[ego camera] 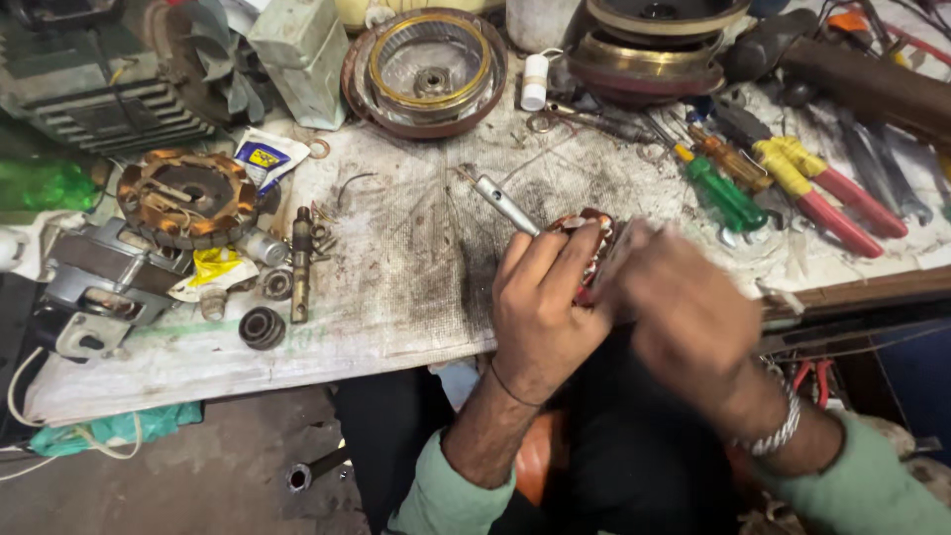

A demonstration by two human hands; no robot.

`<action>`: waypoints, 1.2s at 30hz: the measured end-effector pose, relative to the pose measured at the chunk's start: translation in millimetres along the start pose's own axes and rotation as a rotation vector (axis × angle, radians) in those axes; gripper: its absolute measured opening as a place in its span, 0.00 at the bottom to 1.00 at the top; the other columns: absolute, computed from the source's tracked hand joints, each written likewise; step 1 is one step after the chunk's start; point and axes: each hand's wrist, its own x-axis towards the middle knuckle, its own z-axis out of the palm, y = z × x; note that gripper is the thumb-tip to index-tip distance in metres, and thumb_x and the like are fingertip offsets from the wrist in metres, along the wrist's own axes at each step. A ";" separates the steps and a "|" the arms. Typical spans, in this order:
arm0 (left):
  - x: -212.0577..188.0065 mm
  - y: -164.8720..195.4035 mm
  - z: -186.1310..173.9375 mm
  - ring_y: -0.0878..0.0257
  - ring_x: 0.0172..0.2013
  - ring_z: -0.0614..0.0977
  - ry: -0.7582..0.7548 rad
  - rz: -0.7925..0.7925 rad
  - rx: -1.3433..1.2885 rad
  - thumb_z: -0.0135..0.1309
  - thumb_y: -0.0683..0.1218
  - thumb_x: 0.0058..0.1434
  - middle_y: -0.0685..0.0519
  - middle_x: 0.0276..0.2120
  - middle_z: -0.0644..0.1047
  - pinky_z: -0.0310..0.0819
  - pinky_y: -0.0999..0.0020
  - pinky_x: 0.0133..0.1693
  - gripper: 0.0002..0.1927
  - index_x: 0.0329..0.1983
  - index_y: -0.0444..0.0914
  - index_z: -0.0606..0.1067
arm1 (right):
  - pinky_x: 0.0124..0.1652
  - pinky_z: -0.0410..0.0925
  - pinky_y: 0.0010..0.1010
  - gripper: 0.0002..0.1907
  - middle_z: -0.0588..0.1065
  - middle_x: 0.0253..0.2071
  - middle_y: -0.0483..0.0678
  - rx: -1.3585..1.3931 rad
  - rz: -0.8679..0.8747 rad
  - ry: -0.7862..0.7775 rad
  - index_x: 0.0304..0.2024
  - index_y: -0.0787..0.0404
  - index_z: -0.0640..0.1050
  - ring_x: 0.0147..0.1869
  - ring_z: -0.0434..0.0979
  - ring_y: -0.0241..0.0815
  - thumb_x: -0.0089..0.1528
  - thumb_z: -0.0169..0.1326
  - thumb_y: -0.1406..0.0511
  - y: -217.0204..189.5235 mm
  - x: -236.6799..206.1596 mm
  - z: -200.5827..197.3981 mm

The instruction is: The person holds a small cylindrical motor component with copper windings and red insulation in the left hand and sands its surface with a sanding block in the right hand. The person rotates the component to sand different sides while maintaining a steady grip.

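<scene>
A worn, stained workbench [396, 297] filled the view, crowded with parts and tools. At its far left stood a grey motor housing [99, 89]; beside the top centre lay a round metal rotor shell [426, 69] with a brass-coloured ring. A copper-wound coil plate [186, 196] rested at the left, with a steel shaft [301, 263] and a black bearing [262, 327] near it. On the right lay red-and-yellow pliers [827, 193] and a green-handled screwdriver [726, 193]. At the near edge of the bench, the left hand [543, 307] gripped a small wound motor core [592, 253], its fingers curled and pressed together around the core, thumb side toward the body. The right hand [693, 317], blurred by motion, touched the core from the right; whether its fingers pinched anything could not be told. A slim silver tool [503, 203] lay just beyond the left hand's knuckles, its tip pointing away
</scene>
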 end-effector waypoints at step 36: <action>0.7 6.5 11.7 0.49 0.41 0.78 0.069 0.008 -0.022 0.67 0.40 0.58 0.49 0.43 0.77 0.75 0.59 0.44 0.20 0.53 0.35 0.77 | 0.48 0.75 0.40 0.14 0.79 0.40 0.58 0.049 0.005 0.037 0.38 0.67 0.80 0.48 0.83 0.57 0.54 0.52 0.82 33.1 -24.6 -1.6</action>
